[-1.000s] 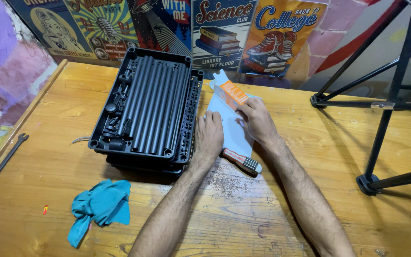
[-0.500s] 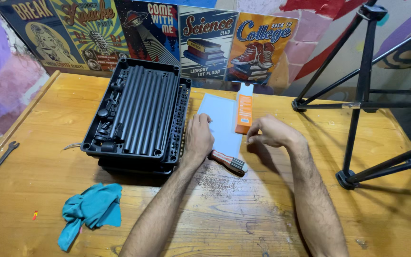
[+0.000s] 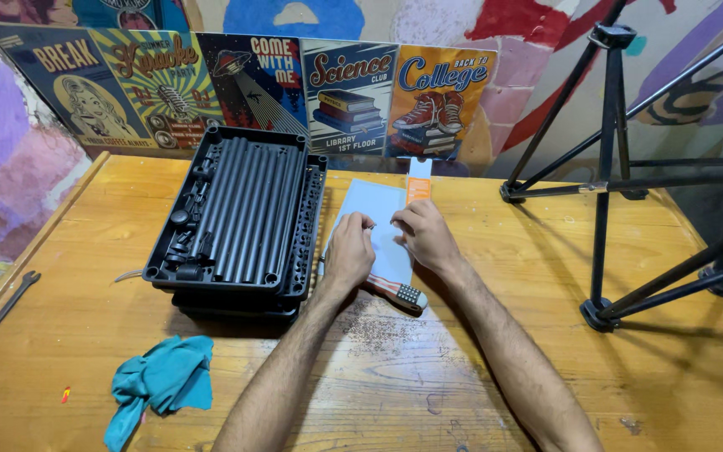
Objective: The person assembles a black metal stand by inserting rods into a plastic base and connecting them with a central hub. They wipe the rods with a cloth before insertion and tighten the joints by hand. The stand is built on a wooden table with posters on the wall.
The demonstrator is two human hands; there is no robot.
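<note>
I see my left hand [image 3: 350, 251] and my right hand [image 3: 425, 237] side by side, fingertips nearly meeting, both pressed on one pale blue sheet [image 3: 374, 219]. Whether the fingers pinch the sheet or only lie on it, I cannot tell. The sheet is rectangular, flat and matte, and it lies just right of the black tray [image 3: 240, 219], almost touching the tray's right wall. One tool handle [image 3: 399, 292], orange and grey with a knurled end, protrudes from under the sheet's near edge. One orange strip [image 3: 417, 188] lies at the sheet's far right corner.

The surface is a wooden plank table [image 3: 428, 377], scratched, with fine dust in front of the sheet. The tray is ribbed and filled with dark parts. Near-left of the tray lies one teal cloth [image 3: 161, 385]; far left of the tray, one wrench [image 3: 3, 310]. Behind the tray five posters [image 3: 353, 96] lean on a painted wall. Right of the tray, past the sheet, stands a black tripod [image 3: 604, 184].
</note>
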